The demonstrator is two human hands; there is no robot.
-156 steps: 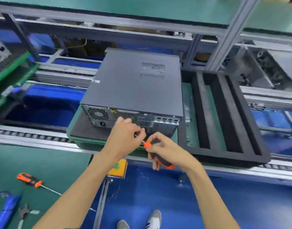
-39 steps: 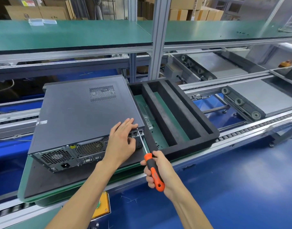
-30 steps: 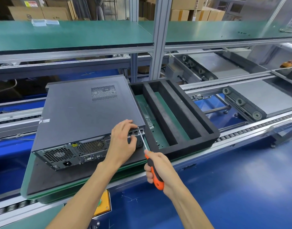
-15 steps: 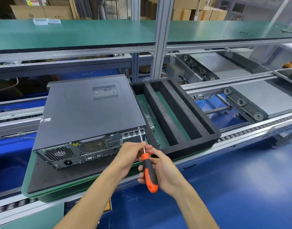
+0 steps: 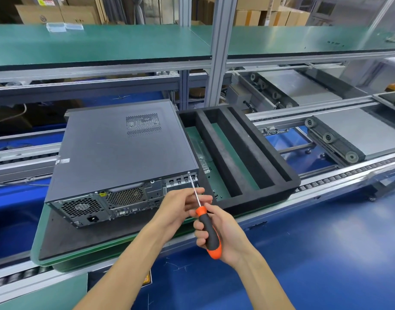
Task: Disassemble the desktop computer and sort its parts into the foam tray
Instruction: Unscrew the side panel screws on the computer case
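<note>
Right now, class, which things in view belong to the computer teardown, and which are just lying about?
In the job: computer, foam tray, screwdriver held in the right hand, left hand pinching its shaft.

Lying about: cardboard boxes, clear packets on the green shelf.

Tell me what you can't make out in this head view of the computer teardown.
- Screw under the screwdriver tip: too small.
- Desktop computer interior: hidden by its cover.
- Left hand fingertips on the shaft: overlapped by the right hand.
- Clear item in the foam tray: mostly hidden by the case.
</note>
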